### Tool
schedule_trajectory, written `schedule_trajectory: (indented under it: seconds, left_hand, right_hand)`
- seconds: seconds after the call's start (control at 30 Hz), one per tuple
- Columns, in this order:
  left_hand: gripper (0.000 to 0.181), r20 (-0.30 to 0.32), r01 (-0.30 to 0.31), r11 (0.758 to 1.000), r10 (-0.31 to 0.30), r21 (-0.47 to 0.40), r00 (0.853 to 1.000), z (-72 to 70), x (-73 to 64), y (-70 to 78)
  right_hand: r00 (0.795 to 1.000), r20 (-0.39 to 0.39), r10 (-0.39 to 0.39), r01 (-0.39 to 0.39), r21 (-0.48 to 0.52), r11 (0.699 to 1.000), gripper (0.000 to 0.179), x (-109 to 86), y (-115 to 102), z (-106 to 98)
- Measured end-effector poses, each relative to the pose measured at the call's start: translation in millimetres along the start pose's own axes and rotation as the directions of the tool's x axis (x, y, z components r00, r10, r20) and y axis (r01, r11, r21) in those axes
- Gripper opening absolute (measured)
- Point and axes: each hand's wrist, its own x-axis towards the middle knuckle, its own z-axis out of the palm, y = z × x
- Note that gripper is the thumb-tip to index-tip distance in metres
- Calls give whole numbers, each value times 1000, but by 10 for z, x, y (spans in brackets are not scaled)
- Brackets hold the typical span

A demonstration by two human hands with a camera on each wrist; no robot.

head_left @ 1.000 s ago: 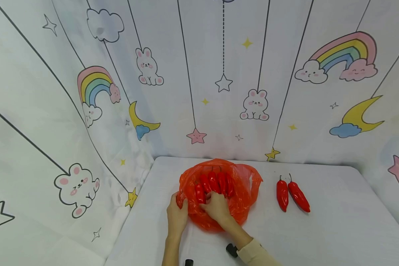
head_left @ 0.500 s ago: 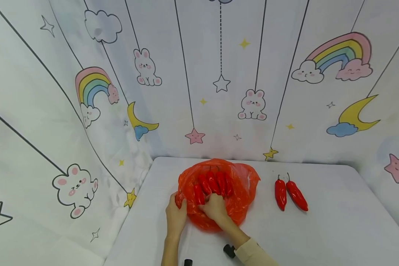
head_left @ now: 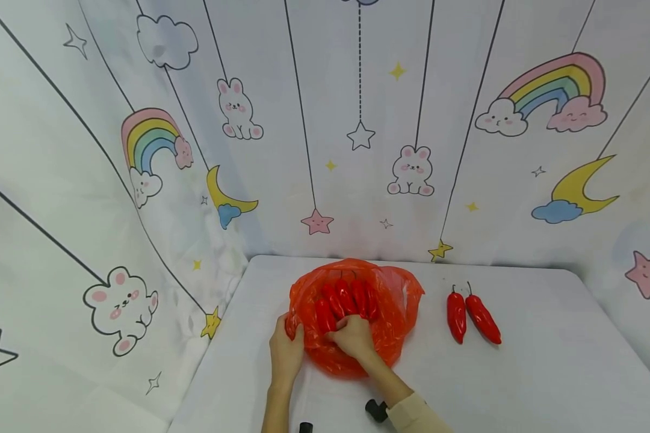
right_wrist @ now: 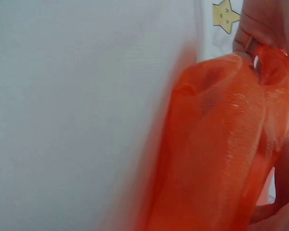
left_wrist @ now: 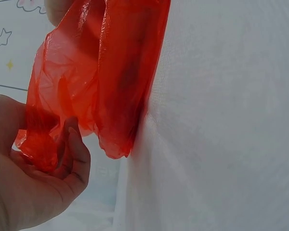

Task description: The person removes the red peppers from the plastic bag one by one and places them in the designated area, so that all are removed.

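A thin red plastic bag (head_left: 403, 307) lies spread with its mouth up, with several shiny red chili peppers (head_left: 345, 294) side by side in it. My left hand (head_left: 287, 352) grips the bag's left rim; the left wrist view shows the bunched film (left_wrist: 41, 149) between its fingers and thumb. Reaching into the bag, my right hand (head_left: 355, 338) pinches the lower end of the leftmost chili pepper (head_left: 322, 314). Its fingertips are partly hidden in the head view. In the right wrist view, bag film (right_wrist: 212, 154) covers much of the work.
Two more red chili peppers (head_left: 457, 316) lie on the white table (head_left: 552, 355) to the right of the bag. A printed cloth backdrop (head_left: 357, 180) rises behind the table. Dark wrist-camera parts (head_left: 376, 411) show by the forearms.
The head view has shifted slightly. Both hands stay at the bag; the right hand's fingers shift a little around the leftmost chili pepper's lower end. The two peppers on the table have not moved.
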Motion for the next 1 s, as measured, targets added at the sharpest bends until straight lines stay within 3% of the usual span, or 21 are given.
schedule_trajectory:
  seconds: [0.63,1.0]
  left_hand:
    - [37,-3,3,1000,-2,14,1000,9,-1,-5]
    - [36,-6,7,1000,-7,19,1000,15,-5,-2]
  right_hand:
    - [996,11,90,-90,112,990,41,-134,-47,-374]
    - [996,3,90,-89,184,979,44,-225,6,-521]
